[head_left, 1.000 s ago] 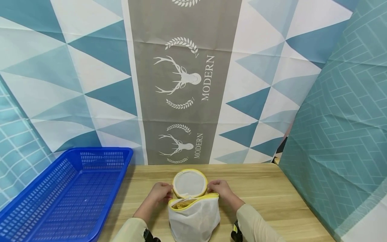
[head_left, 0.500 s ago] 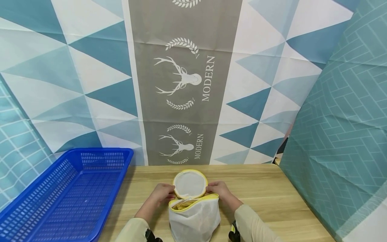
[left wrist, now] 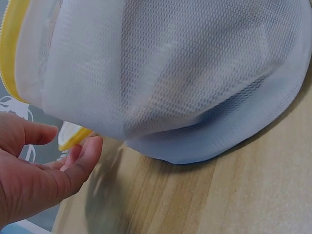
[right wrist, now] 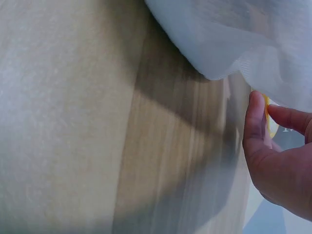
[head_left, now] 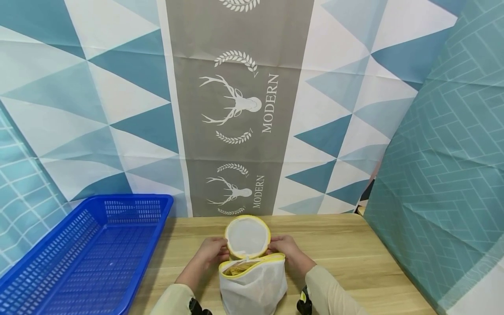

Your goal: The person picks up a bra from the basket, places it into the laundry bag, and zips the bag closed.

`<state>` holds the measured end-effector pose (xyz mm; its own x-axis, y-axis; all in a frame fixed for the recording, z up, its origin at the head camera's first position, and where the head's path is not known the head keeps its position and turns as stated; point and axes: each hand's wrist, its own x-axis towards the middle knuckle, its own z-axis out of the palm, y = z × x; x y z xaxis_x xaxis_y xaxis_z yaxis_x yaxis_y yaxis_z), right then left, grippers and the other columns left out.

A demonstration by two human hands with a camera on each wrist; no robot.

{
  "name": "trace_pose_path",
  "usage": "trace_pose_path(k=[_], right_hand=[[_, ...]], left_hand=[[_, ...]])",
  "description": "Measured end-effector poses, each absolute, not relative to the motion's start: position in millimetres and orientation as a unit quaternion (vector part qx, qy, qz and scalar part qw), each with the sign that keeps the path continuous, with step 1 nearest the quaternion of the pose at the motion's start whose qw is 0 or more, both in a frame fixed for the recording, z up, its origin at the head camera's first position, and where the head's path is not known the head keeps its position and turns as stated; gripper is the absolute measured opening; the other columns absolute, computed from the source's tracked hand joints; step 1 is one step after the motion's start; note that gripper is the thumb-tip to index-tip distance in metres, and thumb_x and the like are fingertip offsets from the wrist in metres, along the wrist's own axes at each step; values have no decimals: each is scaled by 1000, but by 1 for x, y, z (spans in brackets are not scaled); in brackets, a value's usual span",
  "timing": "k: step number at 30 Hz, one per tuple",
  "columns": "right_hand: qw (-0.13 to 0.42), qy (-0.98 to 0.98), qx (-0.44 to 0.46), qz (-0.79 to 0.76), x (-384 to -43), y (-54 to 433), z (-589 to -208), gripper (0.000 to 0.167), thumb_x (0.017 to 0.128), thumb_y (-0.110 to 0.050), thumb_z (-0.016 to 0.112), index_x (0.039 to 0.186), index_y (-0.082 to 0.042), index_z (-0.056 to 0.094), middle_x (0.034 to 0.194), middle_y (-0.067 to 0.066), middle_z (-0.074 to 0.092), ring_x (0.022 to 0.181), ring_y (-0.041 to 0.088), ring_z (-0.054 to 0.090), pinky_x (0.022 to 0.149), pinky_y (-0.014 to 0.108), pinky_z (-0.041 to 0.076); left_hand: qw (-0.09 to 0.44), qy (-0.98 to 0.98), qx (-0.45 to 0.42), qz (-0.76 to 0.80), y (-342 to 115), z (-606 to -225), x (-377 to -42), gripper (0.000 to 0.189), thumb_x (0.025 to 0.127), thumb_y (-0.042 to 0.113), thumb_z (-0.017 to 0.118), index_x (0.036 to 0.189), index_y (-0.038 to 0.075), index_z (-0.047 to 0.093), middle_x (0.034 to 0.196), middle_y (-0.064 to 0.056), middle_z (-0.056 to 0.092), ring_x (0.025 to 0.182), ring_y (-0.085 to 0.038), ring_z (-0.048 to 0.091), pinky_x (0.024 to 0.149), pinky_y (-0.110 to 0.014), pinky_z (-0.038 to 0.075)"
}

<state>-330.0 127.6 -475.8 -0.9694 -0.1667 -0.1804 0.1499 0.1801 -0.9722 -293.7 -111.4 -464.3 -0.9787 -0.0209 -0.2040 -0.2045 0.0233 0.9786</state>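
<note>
A white mesh laundry bag (head_left: 252, 286) with yellow zipper trim stands on the wooden table. Its round lid (head_left: 247, 236) is folded back behind the mouth, and something yellow (head_left: 236, 269) shows inside. My left hand (head_left: 212, 250) holds the lid's left edge; in the left wrist view the yellow rim lies between thumb and curled fingers, though the contact is partly hidden. Opposite it, my right hand (head_left: 286, 248) pinches the right edge, as the right wrist view also shows. The bag's mesh side (left wrist: 170, 73) fills much of the left wrist view.
A blue plastic basket (head_left: 155, 245) with perforated walls stands at the left. Patterned cloth (head_left: 236, 87) hangs behind the wooden table (head_left: 334, 249), and teal cloth (head_left: 445, 175) hangs along its right side.
Both hands have moved slightly inward onto the lid's edges. The lid's far edge has risen a little, while the bag stays in place.
</note>
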Motion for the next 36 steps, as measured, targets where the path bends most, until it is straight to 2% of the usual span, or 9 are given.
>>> trace_pose_path(k=[4,10,16,21,27,31,36], right_hand=[[128,744,-26,-655,-331,131,-471,43,86,1,56,124,19,46,72,6,67,60,8,64,61,22,55],[129,733,-36,-667,-329,133,-463,43,90,-4,55,126,16,43,81,8,66,63,8,65,65,24,55],[113,721,-24,-683,-327,131,-458,39,96,-17,50,121,14,48,78,5,61,65,9,64,66,23,55],[96,710,-21,-698,-325,131,-455,39,95,-16,54,119,14,50,77,5,61,66,11,63,66,23,55],[91,705,-19,-703,-324,133,-454,38,95,-17,55,118,13,51,78,5,62,69,12,64,67,24,55],[89,692,-28,-715,-322,134,-452,40,95,-24,53,115,11,53,76,2,64,69,12,65,67,25,56],[92,677,-42,-729,-318,135,-448,45,96,-33,51,109,9,56,74,0,66,68,12,66,68,25,56]], left_hand=[[57,703,-79,705,-112,-463,-296,39,97,8,42,121,-22,45,81,-11,57,65,-11,58,66,-26,55],[50,686,-75,722,-113,-462,-297,40,99,11,40,121,-22,44,85,-10,57,67,-11,58,70,-28,56],[45,676,-79,732,-113,-461,-297,44,100,15,38,126,-20,40,89,-11,58,67,-11,58,69,-26,56],[38,673,-77,734,-113,-459,-295,44,101,17,39,126,-19,40,93,-14,58,68,-11,59,68,-26,56],[35,670,-68,739,-114,-458,-293,48,102,21,39,128,-19,37,100,-19,59,71,-13,62,72,-32,57],[33,674,-68,735,-114,-456,-291,52,101,26,39,129,-18,37,105,-23,58,73,-14,62,73,-32,57],[26,672,-67,737,-115,-454,-287,54,101,31,40,127,-18,40,103,-20,59,74,-14,61,73,-31,57]])
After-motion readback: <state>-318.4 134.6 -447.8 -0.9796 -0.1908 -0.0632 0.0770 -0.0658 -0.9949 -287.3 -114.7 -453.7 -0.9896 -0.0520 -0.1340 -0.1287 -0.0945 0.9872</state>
